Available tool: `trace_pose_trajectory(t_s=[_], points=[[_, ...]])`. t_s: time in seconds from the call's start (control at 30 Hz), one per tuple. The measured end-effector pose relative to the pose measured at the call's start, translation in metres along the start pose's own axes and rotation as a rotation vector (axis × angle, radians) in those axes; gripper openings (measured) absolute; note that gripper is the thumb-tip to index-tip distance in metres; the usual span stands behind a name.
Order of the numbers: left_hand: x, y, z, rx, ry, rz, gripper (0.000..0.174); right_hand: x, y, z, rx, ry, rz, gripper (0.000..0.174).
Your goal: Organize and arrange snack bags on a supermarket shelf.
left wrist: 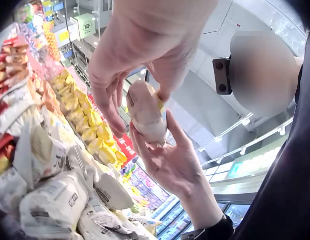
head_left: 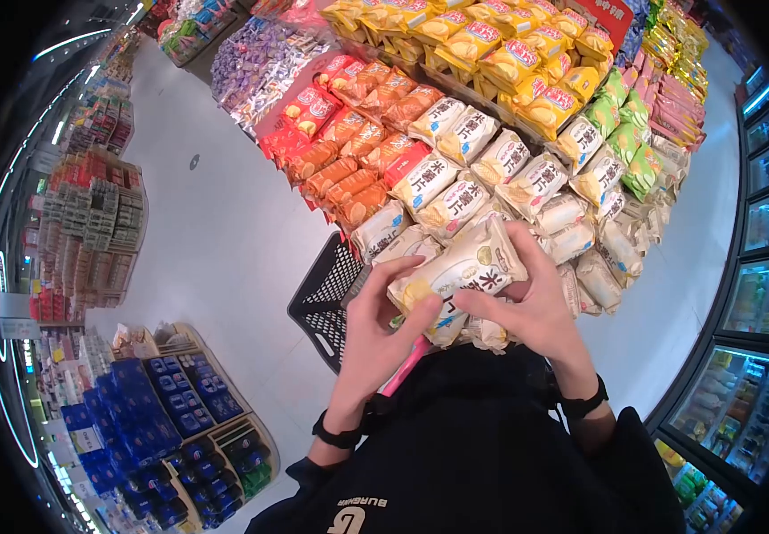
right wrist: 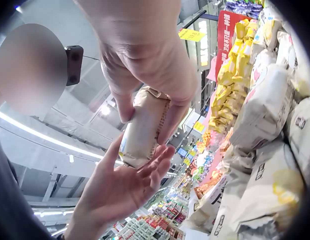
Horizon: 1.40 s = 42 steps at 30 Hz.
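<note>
A cream snack bag with dark Chinese lettering and a pale yellow corner is held up between both hands, over the front of the display. At its left end my left hand grips it, thumb on the near face. My right hand holds the right end, its thumb also across the near face. In the left wrist view the bag stands between the two hands' fingers and thumbs. The right wrist view shows its plain back, with the left palm below.
Matching cream bags are heaped just beyond the hands. Red-orange packs lie left of them, yellow bags behind. A black perforated basket is by the left forearm. Blue goods stand left; glass-door coolers line the right.
</note>
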<state>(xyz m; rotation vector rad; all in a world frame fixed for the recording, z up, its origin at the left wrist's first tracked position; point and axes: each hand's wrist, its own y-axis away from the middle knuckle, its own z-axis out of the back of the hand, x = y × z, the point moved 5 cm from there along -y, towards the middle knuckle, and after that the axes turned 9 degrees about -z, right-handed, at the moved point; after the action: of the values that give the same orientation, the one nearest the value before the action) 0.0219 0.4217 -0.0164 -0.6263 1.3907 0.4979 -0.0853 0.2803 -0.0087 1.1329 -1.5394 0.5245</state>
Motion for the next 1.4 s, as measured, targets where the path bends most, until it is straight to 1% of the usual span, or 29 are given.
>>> trace_pose_trajectory(t_s=[0.07, 0.1, 0.17, 0.2, 0.27, 0.3, 0.4, 0.43, 0.63, 0.73, 0.83, 0.93, 1.03, 1.13, 1.23, 1.33, 1.4], points=[[0.012, -0.004, -0.004, -0.020, 0.188, 0.081, 0.037, -0.002, -0.005, -0.006, -0.001, -0.054, -0.077, 0.055], [0.013, -0.005, -0.002, -0.036, 0.197, 0.073, 0.036, -0.004, -0.005, -0.005, -0.034, 0.035, -0.007, 0.047], [0.014, -0.009, -0.001, -0.069, 0.226, 0.057, 0.034, -0.009, -0.013, 0.001, -0.083, 0.070, 0.038, 0.039], [0.014, -0.009, 0.000, -0.086, 0.239, 0.052, 0.034, -0.011, -0.013, 0.004, -0.109, 0.083, 0.048, 0.036], [0.019, -0.011, 0.001, -0.121, 0.266, 0.058, 0.033, -0.013, -0.014, 0.008, -0.065, 0.115, 0.011, 0.031], [0.021, -0.011, 0.000, -0.114, 0.282, 0.064, 0.033, -0.014, -0.015, 0.009, -0.044, 0.130, -0.004, 0.030], [0.025, -0.012, -0.002, -0.092, 0.327, 0.066, 0.032, -0.018, -0.015, 0.015, -0.094, 0.065, -0.035, 0.028], [0.026, -0.012, -0.001, -0.094, 0.351, 0.096, 0.033, -0.018, -0.015, 0.015, -0.116, 0.070, 0.013, 0.028], [0.021, -0.010, -0.002, -0.078, 0.293, 0.089, 0.036, -0.015, -0.016, 0.029, -0.255, 0.413, 0.102, 0.027], [0.023, -0.011, -0.001, -0.051, 0.233, 0.095, 0.038, -0.010, -0.015, 0.029, -0.259, 0.478, 0.125, 0.026], [0.024, -0.012, -0.003, -0.057, 0.296, 0.153, 0.038, -0.005, -0.015, 0.027, -0.271, 0.471, 0.149, 0.026], [0.021, -0.013, -0.005, -0.024, 0.316, 0.163, 0.037, 0.000, -0.015, 0.028, -0.295, 0.512, 0.172, 0.025], [0.024, -0.018, -0.005, -0.047, 0.285, 0.062, 0.038, -0.001, -0.015, 0.029, -0.303, 0.512, 0.116, 0.024], [0.024, -0.017, -0.003, -0.034, 0.292, 0.125, 0.040, 0.002, -0.014, 0.030, -0.284, 0.531, 0.154, 0.021], [0.023, -0.020, -0.004, -0.050, 0.275, -0.016, 0.048, -0.001, -0.016, 0.031, -0.274, 0.575, 0.279, 0.015], [0.020, -0.022, -0.001, -0.002, 0.131, -0.117, 0.054, 0.008, -0.015, 0.024, -0.209, 0.561, 0.341, 0.012], [0.021, -0.023, 0.000, -0.018, 0.130, -0.173, 0.055, 0.007, -0.017, 0.025, -0.155, 0.508, 0.350, 0.013]])
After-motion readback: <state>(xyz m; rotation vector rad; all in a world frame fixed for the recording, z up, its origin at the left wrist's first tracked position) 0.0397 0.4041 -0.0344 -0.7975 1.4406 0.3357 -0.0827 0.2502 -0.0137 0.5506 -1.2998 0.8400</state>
